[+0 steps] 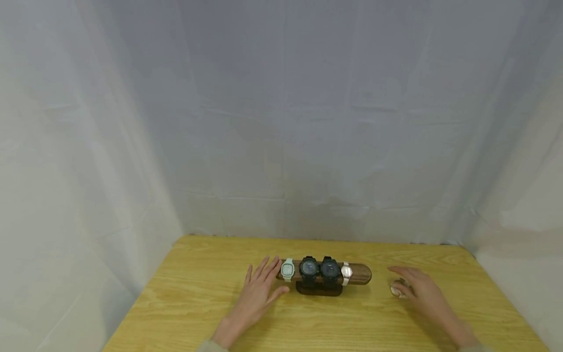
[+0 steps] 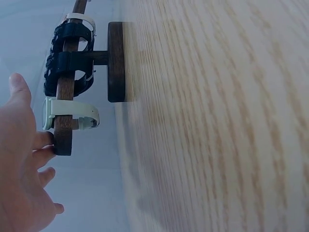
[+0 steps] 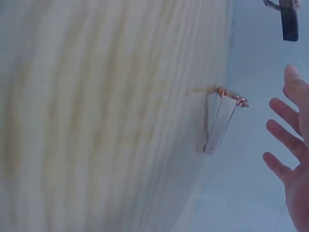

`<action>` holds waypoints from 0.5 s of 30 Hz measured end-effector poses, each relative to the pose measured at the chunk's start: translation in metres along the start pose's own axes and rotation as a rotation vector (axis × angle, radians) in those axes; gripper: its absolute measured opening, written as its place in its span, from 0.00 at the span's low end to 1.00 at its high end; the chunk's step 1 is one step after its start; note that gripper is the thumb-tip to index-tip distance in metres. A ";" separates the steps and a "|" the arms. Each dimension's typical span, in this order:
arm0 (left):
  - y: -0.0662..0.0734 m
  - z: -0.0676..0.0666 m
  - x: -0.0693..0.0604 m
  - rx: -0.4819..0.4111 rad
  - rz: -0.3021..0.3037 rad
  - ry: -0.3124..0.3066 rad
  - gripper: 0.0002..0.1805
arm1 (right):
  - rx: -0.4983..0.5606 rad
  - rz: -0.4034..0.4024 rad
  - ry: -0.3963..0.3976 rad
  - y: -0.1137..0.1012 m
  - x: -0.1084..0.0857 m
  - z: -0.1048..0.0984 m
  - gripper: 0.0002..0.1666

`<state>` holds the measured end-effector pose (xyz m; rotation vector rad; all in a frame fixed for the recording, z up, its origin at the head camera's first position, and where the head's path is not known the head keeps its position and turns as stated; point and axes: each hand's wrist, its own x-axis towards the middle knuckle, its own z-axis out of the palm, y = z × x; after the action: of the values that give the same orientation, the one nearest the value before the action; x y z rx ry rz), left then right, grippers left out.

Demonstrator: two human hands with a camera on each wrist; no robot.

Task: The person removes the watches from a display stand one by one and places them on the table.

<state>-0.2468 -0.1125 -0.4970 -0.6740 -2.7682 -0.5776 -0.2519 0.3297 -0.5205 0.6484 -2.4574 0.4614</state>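
Note:
A dark wooden watch stand (image 1: 361,275) is on the table, its bar level above a flat base (image 1: 318,289). Its bar carries a pale mint watch (image 1: 288,270), two black watches (image 1: 309,268) and a white-strapped watch (image 1: 346,272). My left hand (image 1: 257,298) touches the bar's left end with its fingertips, beside the mint watch (image 2: 77,107); the thumb stands apart. To the stand's right, another watch with a white strap and rose-gold case (image 3: 223,121) stands on the table. My right hand (image 1: 424,292) hovers over it, fingers spread and apart from it.
The yellow wood-grain table (image 1: 198,278) runs back to a pale grey cloth (image 1: 281,146), which hangs behind it and at both sides. The far table edge lies a short way behind the stand.

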 end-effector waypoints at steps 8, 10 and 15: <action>-0.001 0.000 0.000 -0.003 -0.007 -0.001 0.41 | -0.028 -0.106 0.083 -0.015 0.012 0.003 0.33; -0.001 0.000 0.000 -0.003 -0.006 0.001 0.41 | -0.026 -0.116 0.084 -0.019 0.016 0.003 0.33; -0.002 0.001 -0.001 -0.004 0.001 0.014 0.41 | -0.038 -0.136 0.076 -0.032 0.027 0.006 0.33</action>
<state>-0.2467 -0.1142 -0.4986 -0.6692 -2.7547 -0.5859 -0.2574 0.2915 -0.5031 0.7621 -2.3278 0.3783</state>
